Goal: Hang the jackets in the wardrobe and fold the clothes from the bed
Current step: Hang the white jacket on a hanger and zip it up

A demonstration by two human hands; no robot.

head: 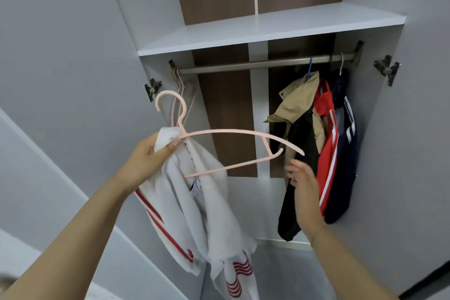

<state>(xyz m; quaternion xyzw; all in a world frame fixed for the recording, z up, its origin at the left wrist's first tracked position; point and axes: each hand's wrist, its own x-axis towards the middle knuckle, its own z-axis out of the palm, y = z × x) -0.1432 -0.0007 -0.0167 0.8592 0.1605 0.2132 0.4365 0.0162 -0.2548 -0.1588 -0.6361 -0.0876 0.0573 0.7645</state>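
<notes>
now dressing the hanger

aim for the open wardrobe rail. keep white jacket and pink hanger pinched together in left hand; slip the bare hanger arm into the hanging shoulder with right hand, fingers loose, grasping nothing.

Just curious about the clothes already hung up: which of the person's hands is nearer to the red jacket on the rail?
The right hand: it is open just left of the red jacket. The left hand is far off left, gripping a white jacket and pink hanger.
</notes>
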